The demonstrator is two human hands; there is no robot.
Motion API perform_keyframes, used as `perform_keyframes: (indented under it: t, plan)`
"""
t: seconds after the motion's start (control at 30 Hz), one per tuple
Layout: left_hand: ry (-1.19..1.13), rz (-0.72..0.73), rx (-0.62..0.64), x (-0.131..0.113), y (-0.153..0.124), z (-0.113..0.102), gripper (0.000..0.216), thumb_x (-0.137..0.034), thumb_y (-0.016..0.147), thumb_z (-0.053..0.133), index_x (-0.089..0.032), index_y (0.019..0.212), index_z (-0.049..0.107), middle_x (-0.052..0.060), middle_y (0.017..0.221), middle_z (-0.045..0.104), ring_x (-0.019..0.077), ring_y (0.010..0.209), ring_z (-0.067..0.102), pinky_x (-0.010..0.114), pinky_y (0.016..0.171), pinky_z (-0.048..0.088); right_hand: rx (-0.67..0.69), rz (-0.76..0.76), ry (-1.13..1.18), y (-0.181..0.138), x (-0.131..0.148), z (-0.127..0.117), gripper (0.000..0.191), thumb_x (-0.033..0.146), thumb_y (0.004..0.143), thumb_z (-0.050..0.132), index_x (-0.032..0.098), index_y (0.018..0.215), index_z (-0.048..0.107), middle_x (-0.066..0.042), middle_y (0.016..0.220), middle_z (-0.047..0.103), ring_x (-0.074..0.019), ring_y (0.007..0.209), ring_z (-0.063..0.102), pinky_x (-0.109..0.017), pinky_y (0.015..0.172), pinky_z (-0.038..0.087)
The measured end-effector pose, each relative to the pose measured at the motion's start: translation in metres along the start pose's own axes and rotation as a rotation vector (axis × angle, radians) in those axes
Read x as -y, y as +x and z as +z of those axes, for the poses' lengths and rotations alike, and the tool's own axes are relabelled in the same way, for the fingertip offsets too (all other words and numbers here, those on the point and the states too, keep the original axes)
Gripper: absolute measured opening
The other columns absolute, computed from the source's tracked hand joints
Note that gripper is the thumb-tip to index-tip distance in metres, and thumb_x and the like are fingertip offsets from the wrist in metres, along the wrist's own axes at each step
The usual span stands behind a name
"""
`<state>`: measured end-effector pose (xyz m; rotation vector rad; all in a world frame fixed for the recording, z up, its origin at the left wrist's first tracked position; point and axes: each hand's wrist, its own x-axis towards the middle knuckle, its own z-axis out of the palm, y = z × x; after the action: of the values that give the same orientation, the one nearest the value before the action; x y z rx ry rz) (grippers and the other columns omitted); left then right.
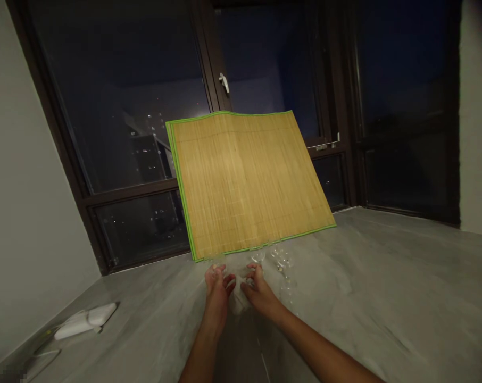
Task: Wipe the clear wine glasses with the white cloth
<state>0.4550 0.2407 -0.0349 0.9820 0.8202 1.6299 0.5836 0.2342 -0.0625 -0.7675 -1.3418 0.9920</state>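
At eight o'clock, lying on the grey surface [145, 314], a white slab-like object [81, 322]. Just left of six o'clock, the left hand [218, 279], fingers curled, thumb apart; impossible to tell whether pinching anything clear. At twelve o'clock from both hands, a green-edged bamboo mat [252, 181], propped up at a tilt before the dark window [117, 106]. Just right of six o'clock, the right hand [259, 287], fingers bent, thumb apart, grip likewise impossible to tell. At five o'clock, beside that hand, small clear objects [281, 259], too blurred to name.

no readable text, no labels, no numbers
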Motion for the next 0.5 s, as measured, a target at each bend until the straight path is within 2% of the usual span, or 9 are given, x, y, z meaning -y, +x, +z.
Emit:
perform_keyframes:
  t: [0.1, 0.23, 0.37, 0.5]
  plan:
    - [0.08, -0.009, -0.015, 0.002, 0.0, -0.004, 0.058, -0.066, 0.076, 0.061, -0.03, 0.117, 0.042, 0.007, 0.13, 0.052, 0.0139, 0.082, 0.064, 0.027, 0.068, 0.051, -0.039, -0.062, -0.091, -0.001, 0.007, -0.001, 0.05, 0.027, 0.078, 0.059, 0.026, 0.121, 0.033, -0.001, 0.097, 0.045, -0.0159, 0.081, 0.053, -0.029, 0.07, 0.048]
    - [0.187, -0.102, -0.057, 0.006, -0.004, -0.008, 0.054, -0.064, 0.078, 0.06, -0.031, 0.118, 0.045, 0.004, 0.122, 0.056, 0.0121, 0.076, 0.062, 0.023, 0.058, 0.046, -0.087, -0.147, -0.158, -0.001, 0.017, -0.005, 0.055, 0.02, 0.079, 0.055, 0.025, 0.131, 0.036, -0.004, 0.105, 0.05, -0.0165, 0.085, 0.053, -0.031, 0.079, 0.048]
    - [0.024, -0.199, -0.001, 0.013, -0.007, -0.005, 0.049, -0.054, 0.072, 0.072, -0.026, 0.108, 0.053, 0.0, 0.104, 0.062, 0.0099, 0.066, 0.06, 0.02, 0.053, 0.042, -0.115, -0.106, -0.008, 0.0, 0.026, -0.007, 0.072, 0.021, 0.075, 0.058, 0.026, 0.141, 0.03, -0.007, 0.125, 0.051, -0.0173, 0.093, 0.056, -0.03, 0.081, 0.048]
    - [-0.19, -0.298, 0.026, 0.014, -0.009, 0.001, 0.041, -0.043, 0.068, 0.079, -0.022, 0.098, 0.059, -0.002, 0.084, 0.064, 0.0078, 0.055, 0.057, 0.019, 0.046, 0.038, -0.008, 0.044, 0.187, 0.001, 0.031, -0.008, 0.092, 0.022, 0.067, 0.066, 0.031, 0.147, 0.021, -0.011, 0.14, 0.044, -0.0177, 0.093, 0.061, -0.029, 0.073, 0.05]
